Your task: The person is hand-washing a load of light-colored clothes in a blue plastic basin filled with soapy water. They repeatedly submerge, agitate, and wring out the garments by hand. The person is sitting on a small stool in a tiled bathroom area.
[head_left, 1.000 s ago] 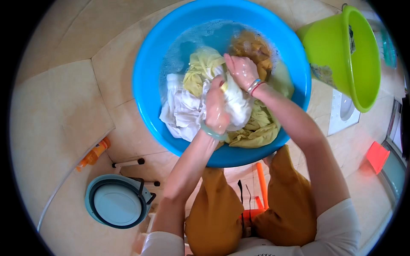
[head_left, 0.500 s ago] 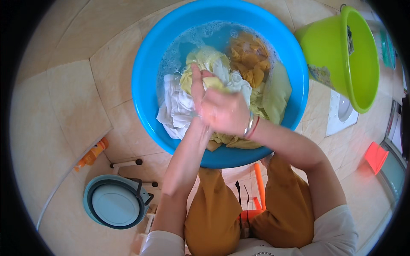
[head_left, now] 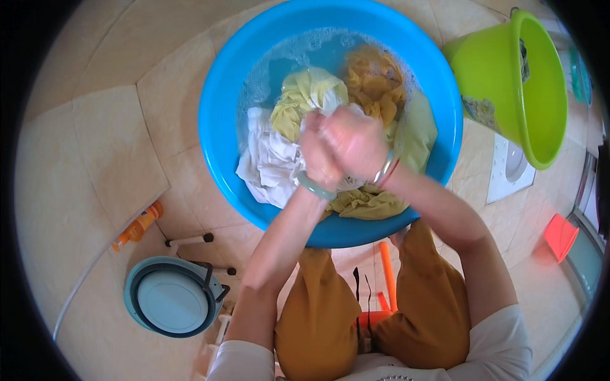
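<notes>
My two hands meet over a large blue basin [head_left: 219, 127] of sudsy water and wet clothes. My left hand [head_left: 319, 155], with a pale green bangle at its wrist, is closed on a pale yellow garment [head_left: 304, 95]. Pressed against it, my right hand [head_left: 357, 143] is closed on the same garment, blurred by motion; fingers hide the gripped part. White cloth [head_left: 270, 162] lies left of my hands, a mustard-brown cloth [head_left: 375, 79] beyond them to the right. Light green cloth [head_left: 416, 136] rests along the right wall, and an olive-yellow cloth [head_left: 368, 202] near the front.
A lime-green bucket [head_left: 495, 76] stands tilted in view at the far right, beside a white floor fixture [head_left: 510, 168]. At the lower left are a grey-blue folding basin [head_left: 171, 305] and an orange bottle [head_left: 138, 227]. A red-orange object [head_left: 561, 237] sits at the right.
My left hand has gone from extended fingers to a closed grip. Both hands have shifted slightly right, drawn together over the pale yellow garment.
</notes>
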Demonstrator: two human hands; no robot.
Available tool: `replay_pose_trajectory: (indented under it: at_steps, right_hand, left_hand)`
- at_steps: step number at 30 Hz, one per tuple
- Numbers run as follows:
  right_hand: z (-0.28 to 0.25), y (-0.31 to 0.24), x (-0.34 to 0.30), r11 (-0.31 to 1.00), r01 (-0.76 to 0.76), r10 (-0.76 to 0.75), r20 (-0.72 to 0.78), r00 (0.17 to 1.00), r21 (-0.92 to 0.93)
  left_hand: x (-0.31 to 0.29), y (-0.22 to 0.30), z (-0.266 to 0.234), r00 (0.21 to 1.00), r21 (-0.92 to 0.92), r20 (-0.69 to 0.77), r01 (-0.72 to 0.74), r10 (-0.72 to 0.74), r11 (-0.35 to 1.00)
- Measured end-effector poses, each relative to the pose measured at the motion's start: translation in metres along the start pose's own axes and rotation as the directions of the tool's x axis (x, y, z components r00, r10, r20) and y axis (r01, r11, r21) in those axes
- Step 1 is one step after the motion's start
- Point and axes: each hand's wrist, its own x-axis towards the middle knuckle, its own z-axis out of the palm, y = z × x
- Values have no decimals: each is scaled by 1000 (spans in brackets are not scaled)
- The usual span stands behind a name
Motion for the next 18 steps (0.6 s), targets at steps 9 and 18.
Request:
replay_pose_trajectory:
  at_steps: [9, 18]
  right_hand:
    - [-47, 87, -5, 837, -336, 401, 67, 913, -433]
    - [18, 37, 44, 982, -183, 189, 228, 955, -47]
  left_hand:
    - [-22, 19, 25, 860, 930, 290, -356, 420, 86]
    - [-12, 102, 15, 722, 937, 350, -264, 597, -229]
